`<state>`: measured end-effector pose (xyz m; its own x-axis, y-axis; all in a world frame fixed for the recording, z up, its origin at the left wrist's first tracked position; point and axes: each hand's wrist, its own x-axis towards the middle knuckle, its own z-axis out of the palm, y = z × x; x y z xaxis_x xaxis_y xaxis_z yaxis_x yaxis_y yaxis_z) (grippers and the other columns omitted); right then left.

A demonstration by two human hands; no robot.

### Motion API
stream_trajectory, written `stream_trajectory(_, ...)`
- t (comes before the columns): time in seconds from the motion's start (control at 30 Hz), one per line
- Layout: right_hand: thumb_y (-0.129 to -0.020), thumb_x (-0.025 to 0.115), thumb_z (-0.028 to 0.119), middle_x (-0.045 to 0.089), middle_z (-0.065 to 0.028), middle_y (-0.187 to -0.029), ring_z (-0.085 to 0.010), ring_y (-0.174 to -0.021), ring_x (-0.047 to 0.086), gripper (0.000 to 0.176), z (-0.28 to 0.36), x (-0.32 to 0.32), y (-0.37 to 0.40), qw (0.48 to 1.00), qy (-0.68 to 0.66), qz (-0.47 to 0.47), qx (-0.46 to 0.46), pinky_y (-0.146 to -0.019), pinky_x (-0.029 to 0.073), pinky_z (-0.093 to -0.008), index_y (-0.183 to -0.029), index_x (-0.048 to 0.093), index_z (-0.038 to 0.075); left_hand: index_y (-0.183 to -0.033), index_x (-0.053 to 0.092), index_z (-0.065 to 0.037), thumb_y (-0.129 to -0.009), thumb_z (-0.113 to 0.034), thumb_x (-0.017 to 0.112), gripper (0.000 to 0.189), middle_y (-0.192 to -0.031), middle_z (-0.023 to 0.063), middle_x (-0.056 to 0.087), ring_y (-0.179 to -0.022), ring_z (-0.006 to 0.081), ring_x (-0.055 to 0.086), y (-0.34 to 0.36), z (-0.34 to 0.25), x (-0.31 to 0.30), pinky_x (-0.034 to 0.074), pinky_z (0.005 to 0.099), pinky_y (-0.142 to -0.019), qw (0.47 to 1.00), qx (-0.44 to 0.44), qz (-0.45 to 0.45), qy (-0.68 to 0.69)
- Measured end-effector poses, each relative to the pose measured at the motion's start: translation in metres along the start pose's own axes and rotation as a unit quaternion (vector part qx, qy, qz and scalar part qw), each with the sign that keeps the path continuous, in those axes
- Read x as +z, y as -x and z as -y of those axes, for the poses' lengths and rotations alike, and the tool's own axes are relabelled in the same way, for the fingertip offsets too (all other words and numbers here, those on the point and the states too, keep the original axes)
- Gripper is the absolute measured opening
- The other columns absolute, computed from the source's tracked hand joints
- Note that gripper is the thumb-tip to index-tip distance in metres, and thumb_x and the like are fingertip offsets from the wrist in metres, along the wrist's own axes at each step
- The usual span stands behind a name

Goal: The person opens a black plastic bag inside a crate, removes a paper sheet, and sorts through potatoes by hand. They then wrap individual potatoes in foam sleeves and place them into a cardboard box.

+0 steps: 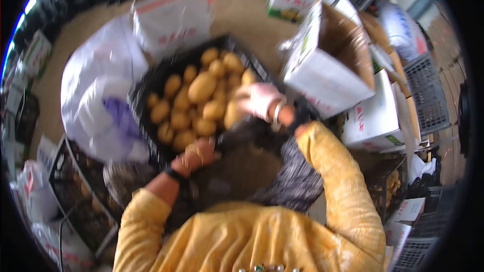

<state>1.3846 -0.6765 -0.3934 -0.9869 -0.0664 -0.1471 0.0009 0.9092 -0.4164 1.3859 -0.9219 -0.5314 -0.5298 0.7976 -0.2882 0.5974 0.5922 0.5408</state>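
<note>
While blur hides whether either grip is closed, the right hand [258, 100] works best low over the potatoes [202, 88], the left hand [202, 152] steady by the crate [140, 121].

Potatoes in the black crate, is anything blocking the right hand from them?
Nothing visible does. The right hand reaches over the black crate's right side, to the potatoes. The open white box stands beside the crate, out of the way.
</note>
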Motion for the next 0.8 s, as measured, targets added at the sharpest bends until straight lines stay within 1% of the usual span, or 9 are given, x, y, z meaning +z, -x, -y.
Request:
stream_trajectory(0.07, -0.075, 0.064, 0.032, 0.065, -0.0118, -0.102, -0.0308, -0.096, 0.061, 0.036, 0.011, 0.027, -0.016, 0.983, -0.059, 0.097, 0.141, -0.082, 0.048, -0.0387, -0.107, 0.064, 0.014, -0.088, 0.061, -0.001, -0.075, -0.039, 0.065, 0.040, -0.084, 0.0212, 0.064, -0.082, 0.0392, 0.061, 0.007, -0.002, -0.010, 0.049, 0.0456, -0.073, 0.999, -0.029, 0.013, -0.021)
stream_trajectory(0.2, -0.075, 0.064, 0.029, 0.066, -0.0114, -0.101, -0.0300, -0.094, 0.062, 0.036, -0.017, 0.084, -0.030, 0.993, 0.034, 0.006, 0.110, -0.083, 0.049, -0.0384, -0.107, 0.064, 0.014, -0.088, 0.064, -0.004, -0.078, -0.035, 0.062, 0.032, -0.084, 0.0183, 0.065, -0.083, 0.0380, 0.062, 0.053, 0.011, -0.033, 0.050, 0.0457, -0.073, 0.998, -0.054, -0.027, -0.029)
stream_trajectory(0.3, -0.072, 0.067, 0.030, 0.065, -0.0125, -0.102, -0.0305, -0.096, 0.061, 0.037, -0.008, 0.081, -0.042, 0.975, -0.007, -0.032, 0.222, -0.084, 0.049, -0.0396, -0.105, 0.065, 0.015, -0.083, 0.066, -0.004, -0.076, -0.029, 0.061, 0.026, -0.078, 0.0198, 0.064, -0.078, 0.0380, 0.062, 0.082, 0.033, -0.050, 0.050, 0.0460, -0.071, 0.990, -0.103, -0.098, 0.009)
stream_trajectory(0.33, -0.071, 0.067, 0.032, 0.064, -0.0115, -0.103, -0.0306, -0.100, 0.059, 0.038, 0.000, 0.082, -0.046, 0.983, 0.064, -0.117, 0.125, -0.086, 0.048, -0.0390, -0.106, 0.064, 0.014, -0.082, 0.066, -0.004, -0.076, -0.028, 0.061, 0.025, -0.077, 0.0202, 0.064, -0.077, 0.0384, 0.061, 0.086, 0.037, -0.059, 0.050, 0.0454, -0.070, 0.985, -0.116, -0.120, 0.034)
stream_trajectory(0.43, -0.072, 0.068, 0.032, 0.059, -0.0108, -0.116, -0.0304, -0.104, 0.056, 0.048, 0.025, 0.095, -0.064, 0.995, 0.033, -0.069, -0.058, -0.088, 0.046, -0.0403, -0.115, 0.058, 0.016, -0.082, 0.066, -0.004, -0.076, -0.026, 0.062, 0.024, -0.077, 0.0200, 0.064, -0.077, 0.0394, 0.061, 0.088, 0.046, -0.069, 0.050, 0.0454, -0.069, 0.961, -0.179, -0.205, 0.050)
stream_trajectory(0.47, -0.071, 0.069, 0.030, 0.056, -0.0086, -0.120, -0.0286, -0.106, 0.055, 0.050, 0.034, 0.108, -0.067, 0.999, 0.009, -0.009, -0.043, -0.090, 0.045, -0.0411, -0.118, 0.056, 0.020, -0.085, 0.067, -0.004, -0.075, -0.024, 0.063, 0.023, -0.078, 0.0205, 0.063, -0.076, 0.0382, 0.061, 0.089, 0.045, -0.073, 0.050, 0.0437, -0.069, 0.956, -0.182, -0.224, 0.053)
stream_trajectory(0.53, -0.070, 0.069, 0.029, 0.055, -0.0049, -0.122, -0.0263, -0.112, 0.051, 0.051, 0.047, 0.126, -0.064, 0.979, 0.188, 0.063, -0.045, -0.093, 0.042, -0.0411, -0.119, 0.056, 0.023, -0.088, 0.068, -0.004, -0.075, -0.022, 0.064, 0.023, -0.079, 0.0210, 0.063, -0.076, 0.0369, 0.062, 0.102, 0.043, -0.087, 0.050, 0.0420, -0.069, 0.948, -0.196, -0.245, 0.053)
stream_trajectory(0.67, -0.065, 0.076, 0.023, 0.055, -0.0062, -0.121, -0.0294, -0.114, 0.049, 0.055, 0.028, 0.122, -0.069, 0.995, 0.038, 0.068, -0.057, -0.096, 0.042, -0.0378, -0.117, 0.057, 0.019, -0.102, 0.066, -0.002, -0.083, -0.015, 0.062, 0.024, -0.090, 0.0100, 0.068, -0.078, 0.0180, 0.066, 0.159, 0.041, -0.148, 0.051, 0.0277, -0.068, 0.879, -0.194, -0.340, 0.270)
stream_trajectory(0.8, -0.070, 0.072, 0.013, 0.063, -0.0128, -0.106, -0.0295, -0.098, 0.060, 0.041, 0.037, 0.095, -0.079, 0.988, -0.070, 0.131, 0.045, -0.087, 0.048, -0.0345, -0.110, 0.061, 0.012, -0.107, 0.061, 0.004, -0.088, -0.013, 0.057, 0.026, -0.092, 0.0100, 0.067, -0.081, 0.0159, 0.064, 0.228, 0.057, -0.200, 0.051, 0.0262, -0.073, 0.826, -0.151, -0.382, 0.385)
